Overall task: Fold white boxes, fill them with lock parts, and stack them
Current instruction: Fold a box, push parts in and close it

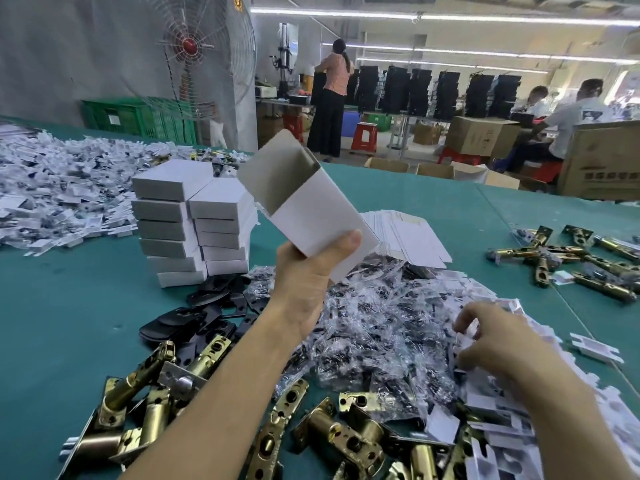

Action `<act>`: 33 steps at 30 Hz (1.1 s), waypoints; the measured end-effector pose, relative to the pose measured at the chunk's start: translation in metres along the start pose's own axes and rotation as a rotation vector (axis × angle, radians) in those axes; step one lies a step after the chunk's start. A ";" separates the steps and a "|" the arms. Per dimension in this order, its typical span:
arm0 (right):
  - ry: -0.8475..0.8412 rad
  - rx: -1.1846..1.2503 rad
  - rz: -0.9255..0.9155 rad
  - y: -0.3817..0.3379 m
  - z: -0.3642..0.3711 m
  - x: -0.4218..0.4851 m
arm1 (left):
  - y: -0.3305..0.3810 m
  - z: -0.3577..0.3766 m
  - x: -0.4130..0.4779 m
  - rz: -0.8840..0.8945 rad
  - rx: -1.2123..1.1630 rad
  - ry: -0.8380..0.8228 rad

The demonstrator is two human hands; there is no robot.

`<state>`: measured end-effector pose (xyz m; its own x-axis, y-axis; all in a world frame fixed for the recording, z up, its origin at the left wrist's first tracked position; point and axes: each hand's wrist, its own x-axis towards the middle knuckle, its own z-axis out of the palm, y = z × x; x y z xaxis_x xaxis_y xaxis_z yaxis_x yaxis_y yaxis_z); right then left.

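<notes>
My left hand (306, 282) grips a folded white box (313, 209) by its lower end, raised above the table with its open top flap tilted up and away. My right hand (491, 336) reaches down into a heap of small white card pieces (498, 403), fingers curled and pinching at one. A pile of clear plastic bags with small lock parts (374, 327) lies between my hands. Brass latch bolts (332, 434) are scattered at the near edge. Two stacks of closed white boxes (194, 220) stand at the left centre.
Flat unfolded box blanks (408, 233) lie behind the bags. Black plates (194, 320) sit left of the bags. More brass latches (571, 258) lie at the right, a big heap of white parts (59, 188) at the far left. The table is green (59, 323). People work beyond it.
</notes>
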<state>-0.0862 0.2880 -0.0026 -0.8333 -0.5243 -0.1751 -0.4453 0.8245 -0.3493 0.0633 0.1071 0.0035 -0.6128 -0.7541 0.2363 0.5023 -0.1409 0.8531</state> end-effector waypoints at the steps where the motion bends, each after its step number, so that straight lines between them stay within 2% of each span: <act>1: 0.020 -0.001 0.000 0.000 0.002 0.000 | -0.001 0.001 -0.001 -0.005 0.014 -0.005; 5: 0.071 0.055 -0.022 0.000 -0.005 0.000 | -0.006 0.000 -0.002 -0.032 0.103 -0.038; 8: 0.211 0.135 -0.097 -0.003 -0.021 -0.006 | -0.011 -0.002 -0.004 -0.056 0.215 -0.097; 11: 0.453 0.382 -0.360 -0.013 -0.037 -0.022 | -0.019 -0.004 -0.006 -0.047 0.326 -0.143; 14: 0.598 0.679 -0.664 -0.034 -0.048 -0.049 | -0.026 -0.006 -0.007 -0.007 0.425 -0.192; 16: 0.679 0.689 -0.830 -0.046 -0.049 -0.060 | -0.029 -0.004 -0.008 -0.002 0.472 -0.220; 19: 0.787 0.553 -1.010 -0.058 -0.041 -0.061 | -0.031 -0.003 -0.009 -0.001 0.485 -0.263; 24: 0.863 0.439 -1.052 -0.064 -0.032 -0.055 | -0.032 -0.002 -0.010 -0.005 0.469 -0.273; 33: 1.006 0.407 -1.047 -0.063 -0.016 -0.040 | -0.033 0.001 -0.011 -0.013 0.514 -0.245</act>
<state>-0.0300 0.2608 0.0413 -0.1520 -0.3218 0.9345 -0.9857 -0.0209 -0.1675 0.0529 0.1212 -0.0269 -0.7713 -0.5751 0.2726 0.1694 0.2274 0.9590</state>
